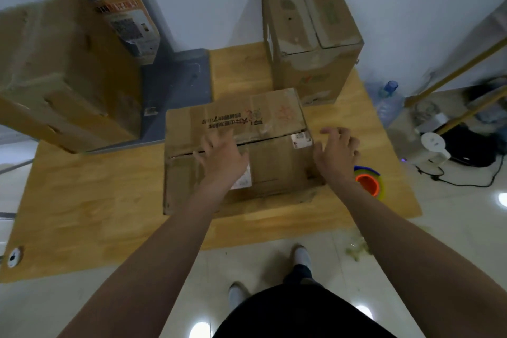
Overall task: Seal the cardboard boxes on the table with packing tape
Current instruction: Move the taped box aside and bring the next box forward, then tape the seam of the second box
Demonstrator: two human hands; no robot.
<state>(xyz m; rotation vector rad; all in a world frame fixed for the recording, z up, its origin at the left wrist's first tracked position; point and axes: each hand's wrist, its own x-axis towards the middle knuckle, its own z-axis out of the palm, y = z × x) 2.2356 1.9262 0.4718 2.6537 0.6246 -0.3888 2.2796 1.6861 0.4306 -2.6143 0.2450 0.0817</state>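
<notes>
A person in pale shoes point(301, 255) stands on a glossy tiled floor point(452, 228) at the near edge of a low wooden bench point(96, 200), both bare forearms stretched forward over it. The left hand point(223, 156) lies with fingers spread wide on top of the nearest box point(274, 167), over the dark seam where its two top flaps meet. It holds nothing. The right hand point(336, 152) is also empty, its fingers apart and loosely bent at the box's right top edge; motion blur hides whether it touches the cardboard. This box sits in the middle of the bench, its flaps folded down, with white labels on the near flap and print on the far flap.

Just right of it, partly behind the right wrist, the tape roll point(369, 182) with an orange core rests on the bench. Farther back, a taller second box point(310, 35) stands near the wall, its top flaps closed. A large third box point(55, 68) fills the left side, blurred, beside a grey base point(175, 90) at the bench's far left. Off the bench's right edge are a clear water bottle point(388, 101) with a blue cap and, on the floor, a white kettle point(433, 145).
</notes>
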